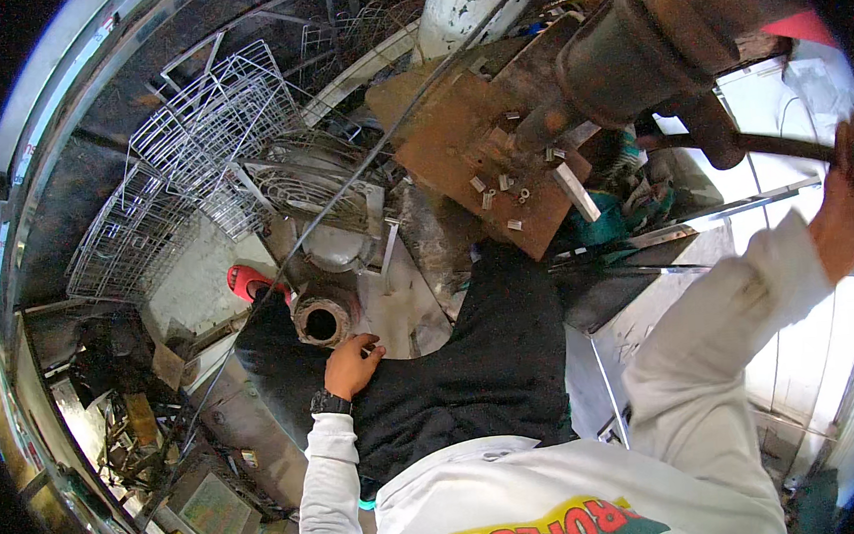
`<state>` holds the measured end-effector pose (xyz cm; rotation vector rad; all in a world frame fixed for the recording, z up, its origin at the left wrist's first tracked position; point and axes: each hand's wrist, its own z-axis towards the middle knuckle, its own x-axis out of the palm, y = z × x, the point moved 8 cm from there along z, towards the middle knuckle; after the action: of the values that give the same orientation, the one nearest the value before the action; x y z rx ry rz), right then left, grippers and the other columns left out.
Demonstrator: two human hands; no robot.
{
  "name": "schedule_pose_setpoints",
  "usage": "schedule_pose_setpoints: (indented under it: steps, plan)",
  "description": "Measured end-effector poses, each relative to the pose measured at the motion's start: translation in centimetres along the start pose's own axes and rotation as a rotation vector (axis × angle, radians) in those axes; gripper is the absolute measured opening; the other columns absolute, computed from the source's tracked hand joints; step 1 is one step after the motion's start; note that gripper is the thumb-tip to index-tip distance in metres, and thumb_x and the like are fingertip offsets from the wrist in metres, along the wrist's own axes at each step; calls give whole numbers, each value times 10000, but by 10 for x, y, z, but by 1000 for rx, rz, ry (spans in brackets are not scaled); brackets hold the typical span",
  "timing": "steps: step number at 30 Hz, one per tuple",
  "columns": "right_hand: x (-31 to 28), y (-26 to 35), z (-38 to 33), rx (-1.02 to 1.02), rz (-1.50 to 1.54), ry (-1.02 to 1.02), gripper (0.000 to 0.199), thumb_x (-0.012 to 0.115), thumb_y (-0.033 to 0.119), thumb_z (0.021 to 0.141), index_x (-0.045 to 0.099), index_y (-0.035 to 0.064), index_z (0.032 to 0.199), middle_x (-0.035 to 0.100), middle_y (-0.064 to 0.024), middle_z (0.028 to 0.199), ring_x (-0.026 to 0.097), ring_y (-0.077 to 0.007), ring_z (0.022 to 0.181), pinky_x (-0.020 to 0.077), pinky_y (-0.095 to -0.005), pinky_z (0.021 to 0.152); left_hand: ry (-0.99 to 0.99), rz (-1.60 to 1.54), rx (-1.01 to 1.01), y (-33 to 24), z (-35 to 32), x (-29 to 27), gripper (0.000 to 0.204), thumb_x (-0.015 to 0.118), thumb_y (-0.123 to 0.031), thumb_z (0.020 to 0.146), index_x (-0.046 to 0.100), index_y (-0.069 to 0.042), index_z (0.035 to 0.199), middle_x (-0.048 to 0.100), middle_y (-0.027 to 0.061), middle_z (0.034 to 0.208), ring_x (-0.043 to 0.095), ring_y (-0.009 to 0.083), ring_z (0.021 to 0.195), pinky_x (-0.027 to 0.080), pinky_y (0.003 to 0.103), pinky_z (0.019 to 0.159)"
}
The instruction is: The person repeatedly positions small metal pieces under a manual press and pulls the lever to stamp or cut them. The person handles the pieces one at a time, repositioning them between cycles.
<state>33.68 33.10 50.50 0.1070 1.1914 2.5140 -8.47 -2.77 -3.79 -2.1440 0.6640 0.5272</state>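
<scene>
My left hand (351, 367), a dark watch on its wrist, rests by my thigh with its fingers curled in; whatever they may hold is hidden. Just beyond it stands a round rusty metal tube (322, 320) with an open hole. At the far right, my right hand (844, 209) is raised, its fingers around the end of a dark metal lever (787, 146). That lever joins a heavy rusty hand press (611, 57). Under the press lies a brown rusty plate (474, 168), with several small shiny metal pieces (514, 225) scattered on it. A pale metal bar (576, 192) lies at its right edge.
Wire racks (216, 133) stand at the far left, with a dark cable (378, 150) crossing in front. Scrap metal (134, 431) piles up at lower left. A red shoe (248, 281) shows beside the tube. Teal cloth (623, 206) lies right of the plate. A white post (471, 2) rises behind.
</scene>
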Motion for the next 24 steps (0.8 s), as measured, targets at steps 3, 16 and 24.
schedule_pose_setpoints:
  steps: [3,16,24]
  plan:
    - [58,25,-48,-23,665,612,279,526,287,797,405,138,594,402,-103,555,360,-167,521,275,-310,544,-68,55,39,9,2,3,373,622,-367,902,688,-82,1135,707,133,1037,678,318,933,522,432,835]
    - [62,26,-57,202,344,-475,303,389,224,1008,448,75,751,477,-76,609,434,-176,489,384,-258,483,-16,-41,84,18,1,-4,415,641,-374,887,671,-70,1169,707,153,1079,673,340,980,521,415,859]
    - [58,37,-67,-285,127,7,465,477,395,1017,471,43,713,480,-70,586,392,-116,454,306,-250,436,-73,-89,97,-10,1,-10,386,660,-365,878,702,-66,1119,698,172,1071,675,326,938,527,414,837]
